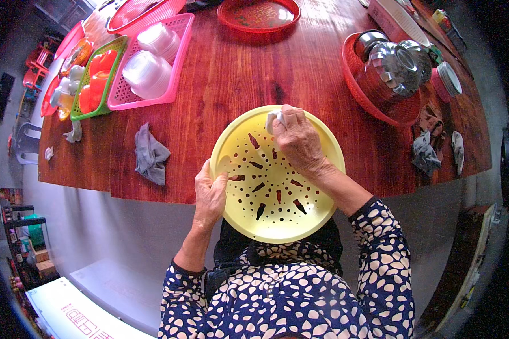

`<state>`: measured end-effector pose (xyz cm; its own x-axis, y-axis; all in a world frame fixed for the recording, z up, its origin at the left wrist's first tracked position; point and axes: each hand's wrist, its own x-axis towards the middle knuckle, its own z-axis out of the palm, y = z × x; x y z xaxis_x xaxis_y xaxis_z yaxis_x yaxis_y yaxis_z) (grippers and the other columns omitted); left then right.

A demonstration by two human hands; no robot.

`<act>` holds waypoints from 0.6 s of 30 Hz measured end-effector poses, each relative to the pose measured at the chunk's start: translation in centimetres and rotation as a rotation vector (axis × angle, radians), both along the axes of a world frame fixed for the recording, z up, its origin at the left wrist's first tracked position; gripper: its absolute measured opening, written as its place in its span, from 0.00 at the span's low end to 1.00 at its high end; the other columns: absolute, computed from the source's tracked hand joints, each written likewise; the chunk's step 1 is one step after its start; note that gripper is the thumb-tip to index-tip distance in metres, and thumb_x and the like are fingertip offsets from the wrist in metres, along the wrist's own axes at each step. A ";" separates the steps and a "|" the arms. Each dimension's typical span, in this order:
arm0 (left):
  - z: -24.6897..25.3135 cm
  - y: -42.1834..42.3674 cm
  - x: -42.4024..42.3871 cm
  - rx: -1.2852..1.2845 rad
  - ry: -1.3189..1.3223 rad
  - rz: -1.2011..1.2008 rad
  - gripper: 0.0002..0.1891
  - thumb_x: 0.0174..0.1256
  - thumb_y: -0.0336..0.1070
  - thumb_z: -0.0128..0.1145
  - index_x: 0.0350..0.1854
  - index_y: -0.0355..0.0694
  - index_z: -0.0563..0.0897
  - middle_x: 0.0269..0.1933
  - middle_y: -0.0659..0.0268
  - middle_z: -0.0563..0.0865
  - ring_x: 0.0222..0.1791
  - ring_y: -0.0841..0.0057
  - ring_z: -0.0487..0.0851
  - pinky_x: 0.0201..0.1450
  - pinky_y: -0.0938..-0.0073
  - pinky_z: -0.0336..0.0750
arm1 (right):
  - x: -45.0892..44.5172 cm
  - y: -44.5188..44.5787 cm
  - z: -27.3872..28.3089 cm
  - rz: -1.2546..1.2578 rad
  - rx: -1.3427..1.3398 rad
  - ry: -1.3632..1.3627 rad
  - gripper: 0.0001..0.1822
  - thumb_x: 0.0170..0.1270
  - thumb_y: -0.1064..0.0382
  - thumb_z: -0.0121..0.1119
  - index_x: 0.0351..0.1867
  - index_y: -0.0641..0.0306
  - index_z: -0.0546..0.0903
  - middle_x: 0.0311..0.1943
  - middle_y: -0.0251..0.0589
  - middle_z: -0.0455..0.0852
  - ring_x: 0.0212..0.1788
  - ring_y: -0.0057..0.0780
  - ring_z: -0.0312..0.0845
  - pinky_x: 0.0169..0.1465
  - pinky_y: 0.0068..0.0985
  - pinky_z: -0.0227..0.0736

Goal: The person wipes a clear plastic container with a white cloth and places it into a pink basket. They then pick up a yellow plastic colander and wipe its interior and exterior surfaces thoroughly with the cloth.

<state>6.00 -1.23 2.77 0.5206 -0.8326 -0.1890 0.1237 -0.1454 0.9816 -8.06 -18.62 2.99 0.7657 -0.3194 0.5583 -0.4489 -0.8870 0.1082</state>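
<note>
A round yellow plastic basket (275, 229) with small round and bottle-shaped holes is tilted over the table's near edge, close to my body. My left hand (211, 190) grips its left rim, thumb on the inner side. Bunched in my right hand (297, 137) is a white cloth (275, 120), pressed against the inner wall near the far rim. My right forearm crosses the basket's right side. On the wooden table to the left lies a crumpled grey cloth (150, 154).
A pink basket (182, 55) of clear plastic bowls and a green basket (118, 53) of orange items stand at left. A red tray (258, 29) lies at the far side. At right, a red basket (364, 106) holds metal bowls, near crumpled cloths (427, 148).
</note>
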 end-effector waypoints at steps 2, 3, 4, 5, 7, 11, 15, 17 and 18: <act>0.2 0.0 0.0 0.019 -0.032 -0.012 0.11 0.69 0.25 0.46 0.51 0.31 0.75 0.39 0.62 0.84 0.35 0.80 0.83 0.37 0.78 0.80 | -0.9 0.1 0.3 -0.071 0.075 0.062 0.18 0.49 0.67 0.59 0.44 0.70 0.79 0.41 0.49 0.75 0.44 0.40 0.74 0.47 0.30 0.76; 0.1 0.1 0.0 0.014 -0.035 -0.011 0.11 0.69 0.25 0.46 0.51 0.31 0.75 0.39 0.62 0.84 0.35 0.80 0.83 0.38 0.78 0.80 | -0.8 0.1 1.1 -0.064 0.068 -0.019 0.18 0.49 0.67 0.59 0.45 0.67 0.79 0.42 0.49 0.75 0.44 0.40 0.74 0.46 0.30 0.76; 0.0 0.2 0.1 0.010 -0.039 -0.009 0.11 0.69 0.25 0.46 0.50 0.31 0.75 0.39 0.62 0.84 0.36 0.80 0.83 0.38 0.78 0.80 | -0.4 -0.1 1.9 -0.057 0.062 -0.099 0.18 0.50 0.66 0.59 0.46 0.64 0.79 0.43 0.49 0.74 0.44 0.40 0.73 0.46 0.31 0.76; -0.1 0.3 0.1 0.005 -0.043 -0.007 0.11 0.69 0.25 0.46 0.50 0.31 0.75 0.39 0.62 0.84 0.36 0.80 0.83 0.39 0.77 0.80 | 0.1 -0.2 2.4 -0.050 0.057 -0.181 0.18 0.50 0.66 0.59 0.46 0.61 0.79 0.43 0.49 0.74 0.44 0.40 0.73 0.45 0.31 0.76; -0.4 0.1 -0.3 -0.008 -0.059 -0.019 0.10 0.69 0.25 0.47 0.50 0.31 0.75 0.39 0.63 0.84 0.37 0.80 0.83 0.39 0.78 0.79 | 1.5 -0.8 2.8 0.030 -0.021 -0.208 0.19 0.53 0.63 0.57 0.50 0.53 0.78 0.47 0.48 0.73 0.44 0.40 0.72 0.46 0.34 0.72; -0.8 0.0 -0.4 0.003 -0.047 0.002 0.10 0.69 0.25 0.47 0.49 0.31 0.76 0.39 0.64 0.84 0.38 0.81 0.82 0.40 0.78 0.79 | 3.0 -1.1 0.9 0.059 0.013 -0.110 0.17 0.56 0.61 0.54 0.49 0.52 0.79 0.45 0.43 0.73 0.45 0.35 0.70 0.43 0.31 0.70; -0.3 0.0 -0.4 0.023 -0.017 0.000 0.10 0.68 0.25 0.48 0.49 0.31 0.76 0.38 0.63 0.84 0.36 0.81 0.82 0.39 0.79 0.78 | 1.7 -1.9 0.5 -0.010 -0.004 -0.044 0.17 0.55 0.61 0.55 0.48 0.56 0.79 0.41 0.41 0.72 0.42 0.34 0.70 0.41 0.28 0.71; -0.3 0.1 -0.4 0.018 -0.001 0.017 0.10 0.68 0.25 0.48 0.49 0.31 0.76 0.38 0.63 0.84 0.35 0.82 0.82 0.38 0.79 0.78 | 0.9 -2.1 0.5 -0.065 -0.030 -0.007 0.17 0.55 0.61 0.55 0.48 0.57 0.79 0.39 0.40 0.72 0.41 0.34 0.70 0.40 0.28 0.72; -0.4 0.1 -0.4 0.005 0.014 0.024 0.09 0.68 0.25 0.49 0.48 0.31 0.77 0.38 0.63 0.85 0.33 0.82 0.82 0.37 0.78 0.78 | 0.4 -2.1 0.8 -0.075 -0.027 0.006 0.19 0.54 0.62 0.56 0.49 0.59 0.79 0.38 0.41 0.72 0.40 0.35 0.70 0.39 0.29 0.73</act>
<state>5.64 -1.18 2.34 0.5373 -0.8192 -0.2007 0.1411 -0.1474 0.9790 -7.67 -20.72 3.78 0.7433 -0.3612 0.5630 -0.5137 -0.8474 0.1345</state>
